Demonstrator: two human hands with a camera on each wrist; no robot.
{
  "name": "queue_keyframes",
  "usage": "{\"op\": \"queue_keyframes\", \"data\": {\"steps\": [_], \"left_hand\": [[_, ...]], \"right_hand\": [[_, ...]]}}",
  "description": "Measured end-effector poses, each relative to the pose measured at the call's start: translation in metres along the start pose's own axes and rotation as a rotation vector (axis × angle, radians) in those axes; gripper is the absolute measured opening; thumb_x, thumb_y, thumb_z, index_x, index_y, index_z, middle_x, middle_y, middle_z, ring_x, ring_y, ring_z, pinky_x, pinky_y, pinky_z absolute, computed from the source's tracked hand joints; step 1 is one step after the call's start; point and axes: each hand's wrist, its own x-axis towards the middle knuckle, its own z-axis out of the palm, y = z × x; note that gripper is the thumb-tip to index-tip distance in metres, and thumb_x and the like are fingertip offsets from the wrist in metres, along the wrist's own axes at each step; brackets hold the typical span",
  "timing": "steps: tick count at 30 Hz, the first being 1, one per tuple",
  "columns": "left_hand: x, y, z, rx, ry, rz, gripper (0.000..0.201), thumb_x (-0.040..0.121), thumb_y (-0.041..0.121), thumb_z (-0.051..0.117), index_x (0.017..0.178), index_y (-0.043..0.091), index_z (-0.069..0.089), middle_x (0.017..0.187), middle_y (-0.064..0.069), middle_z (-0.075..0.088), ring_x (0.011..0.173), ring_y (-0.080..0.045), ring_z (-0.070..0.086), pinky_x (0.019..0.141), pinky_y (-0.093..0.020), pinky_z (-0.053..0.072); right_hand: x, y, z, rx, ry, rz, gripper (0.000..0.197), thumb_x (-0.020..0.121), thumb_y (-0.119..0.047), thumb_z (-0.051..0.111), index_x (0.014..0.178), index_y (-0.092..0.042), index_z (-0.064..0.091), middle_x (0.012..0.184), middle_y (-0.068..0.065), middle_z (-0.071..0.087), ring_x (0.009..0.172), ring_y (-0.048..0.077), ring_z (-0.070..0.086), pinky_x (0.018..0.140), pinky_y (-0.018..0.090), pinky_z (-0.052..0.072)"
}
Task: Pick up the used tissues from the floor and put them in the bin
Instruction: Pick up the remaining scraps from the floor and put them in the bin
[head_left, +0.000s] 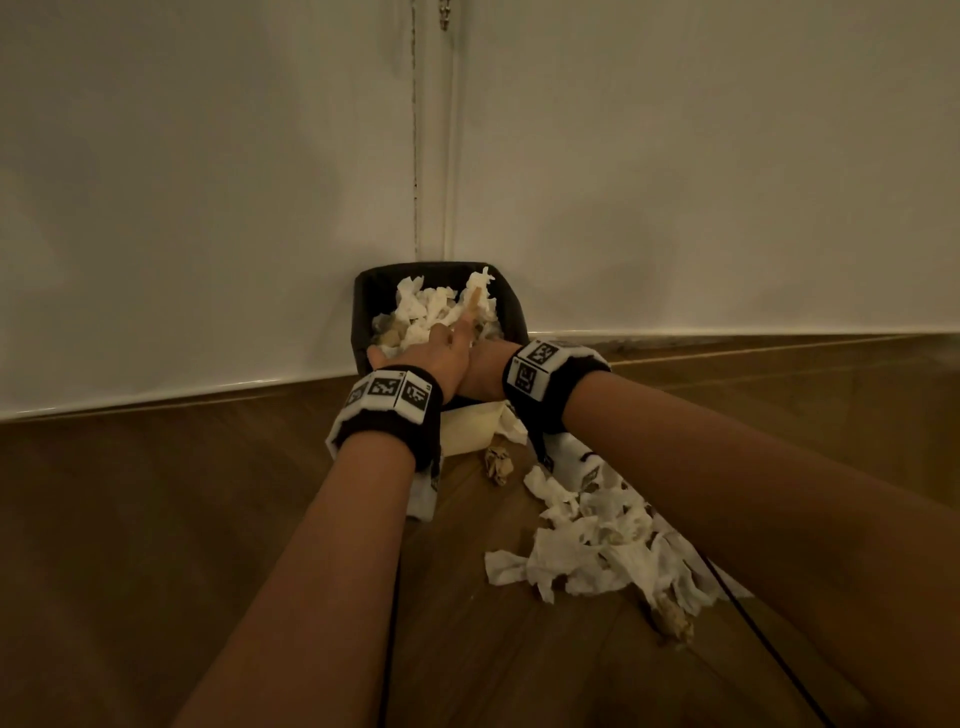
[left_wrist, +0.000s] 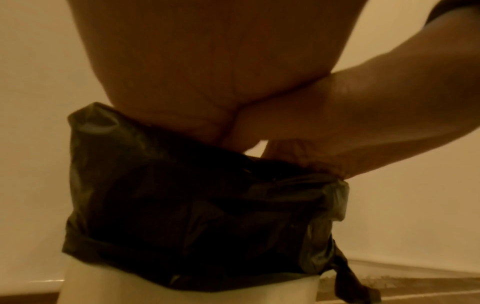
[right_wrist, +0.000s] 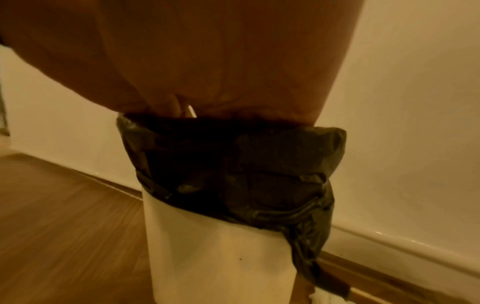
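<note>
Head view: left hand and right hand, fingers outstretched, pressing crumpled white tissues into black-lined white plastic bin; more torn tissues scattered on brown wooden floor.

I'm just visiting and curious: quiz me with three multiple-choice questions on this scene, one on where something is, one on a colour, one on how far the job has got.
1. Where does the bin stand?
A. In the corner where two walls meet
B. In the middle of the floor
C. On a table

2. What colour is the bin liner?
A. Bright red
B. Black
C. White

3. How far is the tidying?
A. No tissue in the bin yet
B. The floor holds no tissues
C. Some tissues binned, a pile left

Answers:
1 A, both walls meet just behind it.
2 B, the dark bag folds over the pale bin.
3 C, tissues in the bin, pile on the floor.
</note>
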Motion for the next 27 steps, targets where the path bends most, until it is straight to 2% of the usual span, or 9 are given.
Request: {"op": "queue_keyframes", "data": {"steps": [5,7,10,14,16,19,22,24,27], "left_hand": [[-0.011,0.001,0.001,0.085,0.194,0.022,0.039,0.096,0.038,0.023,0.119,0.022,0.050,0.100,-0.004,0.065,0.101,-0.026,0.057,0.106,-0.052,0.015],[-0.022,-0.001,0.006,0.004,0.348,0.057,0.026,0.093,0.030,0.035,0.111,0.027,0.054,0.089,0.001,0.064,0.095,-0.023,0.058,0.104,-0.047,0.018],[-0.043,0.000,0.017,-0.201,0.547,0.107,0.020,0.092,0.026,0.041,0.100,0.028,0.059,0.085,0.008,0.059,0.090,-0.018,0.056,0.098,-0.040,0.024],[-0.062,0.008,0.040,-0.322,0.729,0.247,0.014,0.089,0.024,0.045,0.089,0.024,0.060,0.080,0.005,0.059,0.077,-0.016,0.055,0.083,-0.035,0.038],[-0.067,0.011,0.056,-0.401,0.693,0.277,0.013,0.089,0.023,0.046,0.086,0.026,0.059,0.074,0.010,0.053,0.069,-0.012,0.053,0.067,-0.028,0.043],[-0.072,0.014,0.093,-0.362,0.526,0.251,0.010,0.090,0.028,0.046,0.086,0.032,0.055,0.066,0.016,0.046,0.058,0.000,0.045,0.049,-0.018,0.032],[-0.077,0.016,0.136,-0.268,0.232,0.247,0.011,0.091,0.028,0.045,0.098,0.033,0.052,0.092,0.006,0.058,0.073,-0.011,0.055,0.060,-0.026,0.046],[-0.082,0.016,0.166,-0.162,0.070,0.249,0.020,0.091,0.025,0.046,0.110,0.030,0.050,0.120,-0.001,0.047,0.089,-0.021,0.057,0.072,-0.031,0.050],[-0.095,0.015,0.207,-0.047,-0.021,0.234,0.023,0.089,0.022,0.051,0.106,0.037,0.048,0.123,-0.001,0.036,0.101,-0.019,0.049,0.081,-0.033,0.051]], "right_hand": [[-0.016,0.007,0.000,0.087,0.255,0.068,0.033,0.099,-0.023,0.033,0.117,-0.009,0.056,0.117,0.014,0.061,0.104,0.026,0.057,0.091,0.037,0.042],[-0.025,0.013,0.008,0.069,0.378,0.056,0.031,0.096,-0.023,0.034,0.115,-0.017,0.058,0.109,0.008,0.063,0.102,0.024,0.056,0.094,0.037,0.037],[-0.039,0.020,0.024,0.009,0.488,0.038,0.037,0.091,-0.019,0.040,0.122,-0.028,0.055,0.118,-0.002,0.058,0.115,0.021,0.045,0.101,0.039,0.026],[-0.055,0.030,0.041,0.110,0.726,0.028,0.041,0.085,-0.011,0.043,0.117,-0.028,0.061,0.121,-0.005,0.054,0.114,0.021,0.040,0.093,0.035,0.024],[-0.065,0.038,0.052,0.212,0.841,0.055,0.036,0.083,-0.009,0.046,0.109,-0.026,0.066,0.115,-0.002,0.056,0.110,0.022,0.042,0.085,0.031,0.023],[-0.080,0.051,0.080,0.323,0.933,0.147,0.027,0.083,-0.008,0.052,0.098,-0.021,0.070,0.103,0.002,0.058,0.103,0.024,0.045,0.078,0.027,0.022],[-0.098,0.069,0.117,0.440,0.932,0.251,0.023,0.085,-0.005,0.051,0.092,-0.015,0.071,0.098,0.007,0.060,0.099,0.027,0.048,0.080,0.030,0.030],[-0.109,0.080,0.142,0.508,0.922,0.335,0.025,0.084,-0.003,0.049,0.089,-0.013,0.072,0.096,0.008,0.061,0.097,0.029,0.049,0.084,0.035,0.038],[-0.126,0.090,0.183,0.581,0.878,0.469,0.029,0.083,0.001,0.046,0.087,-0.013,0.072,0.096,0.008,0.063,0.097,0.028,0.049,0.085,0.036,0.039]]}}
